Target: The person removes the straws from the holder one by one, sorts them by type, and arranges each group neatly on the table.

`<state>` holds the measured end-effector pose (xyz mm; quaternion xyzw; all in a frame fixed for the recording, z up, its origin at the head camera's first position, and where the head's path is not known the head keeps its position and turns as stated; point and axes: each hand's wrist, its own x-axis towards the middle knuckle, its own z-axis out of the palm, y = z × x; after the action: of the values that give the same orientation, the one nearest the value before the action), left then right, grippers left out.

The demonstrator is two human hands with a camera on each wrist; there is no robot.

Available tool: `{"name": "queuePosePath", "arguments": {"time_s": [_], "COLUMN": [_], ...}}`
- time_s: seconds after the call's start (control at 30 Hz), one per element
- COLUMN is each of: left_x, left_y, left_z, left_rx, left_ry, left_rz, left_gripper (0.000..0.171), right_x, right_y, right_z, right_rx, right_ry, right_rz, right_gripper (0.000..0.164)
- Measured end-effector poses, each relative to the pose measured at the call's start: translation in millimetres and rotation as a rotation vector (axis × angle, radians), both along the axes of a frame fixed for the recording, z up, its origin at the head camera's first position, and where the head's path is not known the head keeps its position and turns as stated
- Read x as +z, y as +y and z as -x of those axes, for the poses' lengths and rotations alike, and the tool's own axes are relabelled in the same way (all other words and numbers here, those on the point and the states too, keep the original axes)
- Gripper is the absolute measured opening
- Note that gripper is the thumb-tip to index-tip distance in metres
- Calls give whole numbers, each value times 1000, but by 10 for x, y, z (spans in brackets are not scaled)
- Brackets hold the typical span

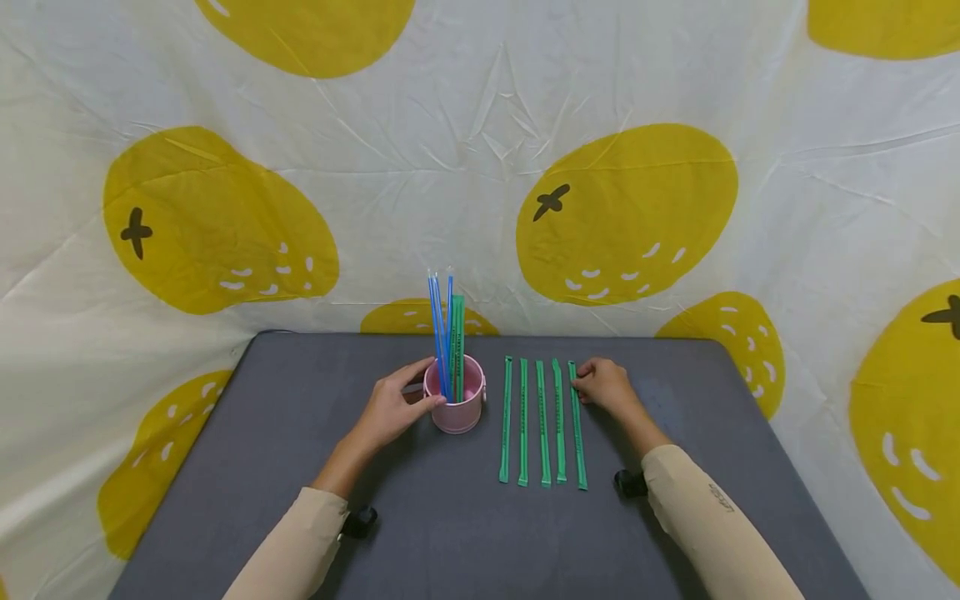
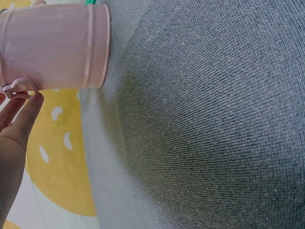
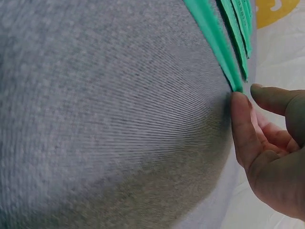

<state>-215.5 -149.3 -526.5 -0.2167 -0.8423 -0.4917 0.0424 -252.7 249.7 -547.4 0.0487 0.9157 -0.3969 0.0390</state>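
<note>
A pink bucket (image 1: 459,417) stands upright on the table, holding several blue sticks in clear wrappers (image 1: 437,321) and green paper-wrapped straws (image 1: 458,333). Around its left side my left hand (image 1: 392,408) grips it, thumb in front and fingers behind. In the left wrist view, fingertips meet the handle lug (image 2: 21,86). Right of the bucket, several green-wrapped straws (image 1: 542,425) lie in a row, roughly parallel. My right hand (image 1: 603,386) has thumb and forefinger at the far end of the rightmost green-wrapped straw (image 3: 217,43), pinching it.
The dark grey table (image 1: 450,533) has its far edge close to a white cloth (image 1: 450,208) printed with yellow fruit. Black wrist bands with cameras (image 1: 630,483) sit at both sleeve ends.
</note>
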Motion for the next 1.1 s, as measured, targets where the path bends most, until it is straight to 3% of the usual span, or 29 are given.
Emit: {"name": "queuePosePath", "arguments": {"time_s": [0.33, 0.7, 0.9, 1.1], "left_x": [7, -6, -2, -1], "left_y": [-4, 0, 3, 10], "left_z": [-15, -23, -28, -23], "left_rx": [-3, -1, -3, -6], "left_ry": [23, 19, -16, -20], "left_rz": [-17, -42, -50, -62], "left_gripper": [70, 70, 71, 70], "right_x": [226, 489, 681, 816], "right_y": [-166, -707, -1058, -1359], "right_z": [-22, 112, 147, 226], "right_rx": [152, 253, 319, 368], "right_ry": [153, 205, 184, 193], "right_rz": [-75, 128, 262, 278], "right_gripper": [34, 36, 37, 36]}}
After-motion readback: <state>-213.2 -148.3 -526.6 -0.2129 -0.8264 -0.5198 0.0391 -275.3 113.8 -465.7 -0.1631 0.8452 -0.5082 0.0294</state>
